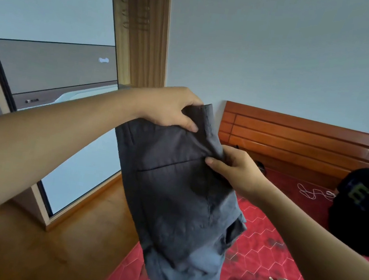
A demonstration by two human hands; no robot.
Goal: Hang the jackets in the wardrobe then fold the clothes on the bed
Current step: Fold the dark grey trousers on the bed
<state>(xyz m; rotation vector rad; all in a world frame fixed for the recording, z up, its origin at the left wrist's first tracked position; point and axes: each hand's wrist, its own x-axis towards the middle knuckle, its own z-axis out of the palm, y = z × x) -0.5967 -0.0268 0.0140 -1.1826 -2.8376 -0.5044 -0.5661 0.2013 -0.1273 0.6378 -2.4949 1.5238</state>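
Step, as judged: folding | left hand (171, 110) grips one waistband end of dark grey woven trousers (178, 191) | right hand (237, 171) pinches the other end | trousers held in the air over the left edge of the red quilted bed (272, 235), waistband up, long axis near vertical | next: probably align legs, lay flat.

Seen on my remote feed: a bedroom in flat, even light. A plain pale wall (286, 47) fills the upper right. At left stands the wardrobe (47, 61), its sliding door made of pale panels crossed by a grey band. Beside the door is an open wood-lined bay (139, 50) holding what may be hangers, too blurred for me to be sure. The floor (44, 250) is glossy orange-brown wood. The bed (262, 222), under a red hexagon-quilted cover, backs onto a slatted reddish wooden headboard (297, 136).
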